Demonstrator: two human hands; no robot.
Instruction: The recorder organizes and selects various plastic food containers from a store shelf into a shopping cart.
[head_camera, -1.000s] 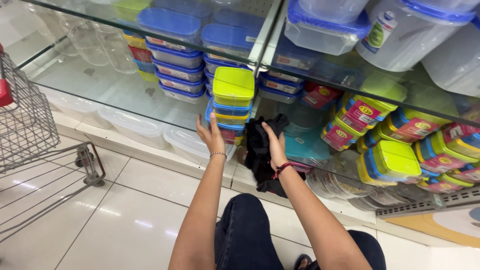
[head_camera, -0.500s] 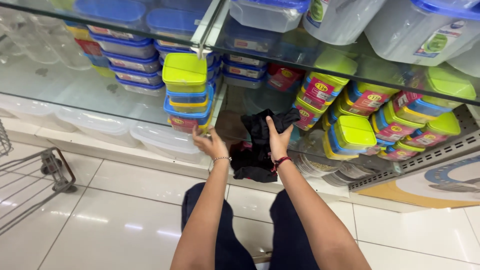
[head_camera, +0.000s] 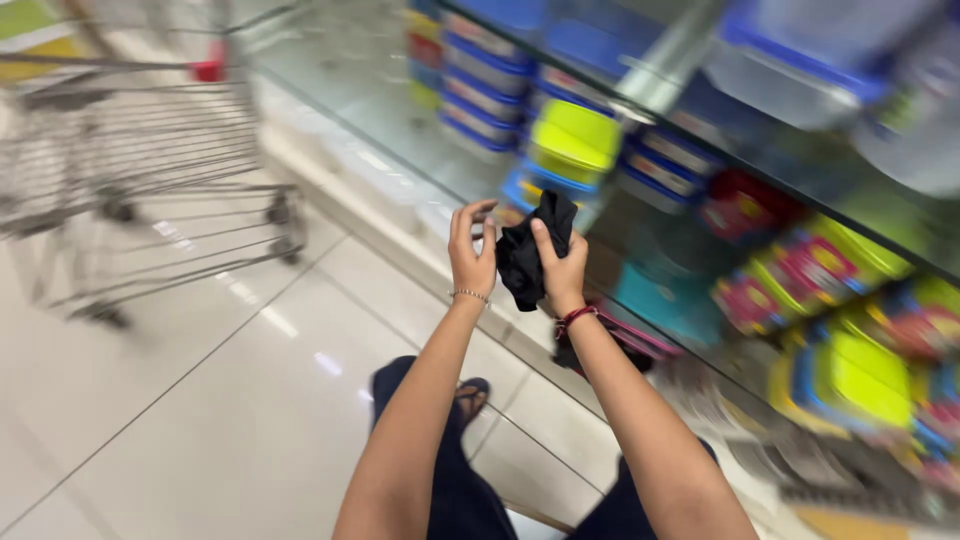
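My right hand (head_camera: 562, 272) grips a crumpled black cloth (head_camera: 530, 252), held up in front of the shelves. My left hand (head_camera: 472, 250) is beside the cloth with fingers spread, its fingertips touching or nearly touching the cloth's left edge. A bracelet circles the left wrist and a red band the right wrist. Just behind the cloth stands a stack of plastic containers (head_camera: 572, 150) with a lime-green lid on top and blue lids below. The picture is blurred by motion.
Glass shelves (head_camera: 400, 120) hold stacks of blue-lidded and green-lidded plastic containers (head_camera: 850, 370). A metal shopping cart (head_camera: 130, 170) with a red handle stands at the left on the white tiled floor (head_camera: 200, 420). My legs in dark trousers are below.
The view has swung left, bringing the shopping cart back in. Both hands have lifted away from the lower shelf, and the black cloth is now bunched in my right hand.
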